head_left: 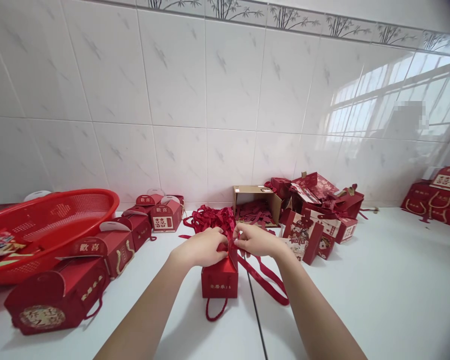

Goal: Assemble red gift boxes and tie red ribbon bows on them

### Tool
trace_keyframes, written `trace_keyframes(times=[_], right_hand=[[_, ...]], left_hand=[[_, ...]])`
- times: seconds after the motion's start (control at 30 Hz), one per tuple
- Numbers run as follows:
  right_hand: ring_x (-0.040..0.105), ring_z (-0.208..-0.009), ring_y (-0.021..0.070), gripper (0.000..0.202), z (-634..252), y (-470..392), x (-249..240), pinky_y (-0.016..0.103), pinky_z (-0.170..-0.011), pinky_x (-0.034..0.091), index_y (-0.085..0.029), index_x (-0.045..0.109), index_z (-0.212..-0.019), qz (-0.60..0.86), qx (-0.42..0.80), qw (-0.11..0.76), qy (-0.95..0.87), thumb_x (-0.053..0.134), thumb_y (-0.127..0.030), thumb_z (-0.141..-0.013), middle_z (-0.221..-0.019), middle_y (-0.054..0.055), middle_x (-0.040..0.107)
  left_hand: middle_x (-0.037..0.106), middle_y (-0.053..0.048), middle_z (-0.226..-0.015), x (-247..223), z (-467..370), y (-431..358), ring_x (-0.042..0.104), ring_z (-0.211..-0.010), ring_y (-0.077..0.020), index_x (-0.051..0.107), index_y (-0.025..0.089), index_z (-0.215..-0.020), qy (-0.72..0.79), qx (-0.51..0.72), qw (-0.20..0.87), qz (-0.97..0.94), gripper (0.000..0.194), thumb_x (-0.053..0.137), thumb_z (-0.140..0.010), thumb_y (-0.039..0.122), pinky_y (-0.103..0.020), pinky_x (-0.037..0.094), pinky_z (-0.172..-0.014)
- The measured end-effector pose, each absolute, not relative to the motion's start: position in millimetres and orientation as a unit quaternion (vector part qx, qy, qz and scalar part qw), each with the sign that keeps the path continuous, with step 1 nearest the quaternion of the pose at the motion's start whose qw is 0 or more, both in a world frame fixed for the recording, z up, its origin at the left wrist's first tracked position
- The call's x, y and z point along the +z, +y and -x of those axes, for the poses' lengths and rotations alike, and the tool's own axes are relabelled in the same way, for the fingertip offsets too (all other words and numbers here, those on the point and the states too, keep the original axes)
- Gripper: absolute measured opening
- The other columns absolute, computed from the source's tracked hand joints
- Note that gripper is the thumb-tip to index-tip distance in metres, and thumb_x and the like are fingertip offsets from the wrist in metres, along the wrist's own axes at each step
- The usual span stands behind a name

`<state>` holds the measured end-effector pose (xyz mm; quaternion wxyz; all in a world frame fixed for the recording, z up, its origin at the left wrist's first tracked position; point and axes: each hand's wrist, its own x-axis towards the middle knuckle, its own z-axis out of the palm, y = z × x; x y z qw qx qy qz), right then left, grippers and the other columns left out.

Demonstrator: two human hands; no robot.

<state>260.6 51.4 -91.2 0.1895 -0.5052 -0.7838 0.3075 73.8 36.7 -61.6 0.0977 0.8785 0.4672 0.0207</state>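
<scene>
A red gift box (pixel 219 281) with gold lettering stands in front of me, its cord handle hanging at the near side. My left hand (pixel 206 246) lies over the top of this box, its fingers curled in at the upper edge. Beside it, my right hand (pixel 255 240) pinches a dark red ribbon (pixel 272 286) at the box top; a long loop trails to the right onto the table. The fingertips of both hands nearly meet, and what the left fingers grip is partly hidden. Just behind the hands lies a heap of red ribbon (pixel 213 218).
Left are a red plastic basket (pixel 97 212) with packets and a row of red gift boxes (pixel 120 245). An open cardboard box (pixel 252 190) holds red pieces near the tiled wall. Several printed boxes (pixel 303 235) pile up right of it; more red boxes (pixel 431 197) stand far right.
</scene>
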Motion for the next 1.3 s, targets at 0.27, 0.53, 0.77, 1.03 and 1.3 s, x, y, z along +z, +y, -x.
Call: trace_keyframes(times=[0.27,0.53,0.77,1.03,1.3], right_hand=[[0.054,-0.059,0.0113,0.008,-256.5,51.3,-90.8,0.021,-0.049,0.035,-0.021,0.047,-0.087,0.52,0.292,0.177,-0.783,0.052,-0.021,-0.081,-0.074,-0.001,0.06],[0.06,-0.07,0.0142,0.004,-254.4,52.2,-91.7,0.022,-0.054,0.039,-0.019,0.055,-0.08,0.52,0.268,0.186,-0.789,0.056,-0.022,-0.078,-0.08,0.002,0.068],[0.062,-0.068,0.0134,0.006,-254.7,55.0,-93.0,0.021,-0.055,0.04,-0.017,0.064,-0.076,0.497,0.267,0.185,-0.805,0.058,-0.02,-0.077,-0.077,0.002,0.071],[0.061,-0.067,0.0129,0.014,-254.8,56.2,-92.8,0.02,-0.055,0.04,-0.019,0.072,-0.078,0.485,0.264,0.183,-0.813,0.059,-0.017,-0.073,-0.074,0.001,0.071],[0.061,-0.069,0.0138,0.018,-256.6,54.6,-89.9,0.021,-0.057,0.041,-0.018,0.076,-0.082,0.481,0.251,0.191,-0.818,0.061,-0.016,-0.073,-0.076,0.002,0.072]], left_hand=[[0.063,-0.008,-0.112,-65.3,-76.2,42.2,0.063,-0.081,-0.0229,0.069,0.021,-0.08,0.442,0.051,0.084,-0.892,0.028,0.042,-0.082,0.03,-0.03,0.046,-0.059],[0.064,-0.005,-0.117,-70.8,-76.9,48.0,0.063,-0.092,-0.0235,0.071,0.023,-0.079,0.437,0.084,0.064,-0.893,0.025,0.046,-0.078,0.023,-0.028,0.043,-0.06],[0.069,-0.004,-0.103,-71.5,-76.1,48.6,0.064,-0.079,-0.0212,0.069,0.023,-0.074,0.446,0.093,0.069,-0.888,0.022,0.047,-0.076,0.022,-0.028,0.04,-0.055],[0.069,-0.006,-0.102,-72.6,-75.5,51.1,0.065,-0.076,-0.0217,0.07,0.023,-0.076,0.457,0.09,0.088,-0.881,0.021,0.049,-0.074,0.025,-0.026,0.037,-0.05],[0.072,-0.007,-0.094,-77.6,-76.8,55.1,0.067,-0.078,-0.0233,0.07,0.022,-0.074,0.46,0.099,0.098,-0.877,0.019,0.051,-0.071,0.024,-0.025,0.034,-0.048]])
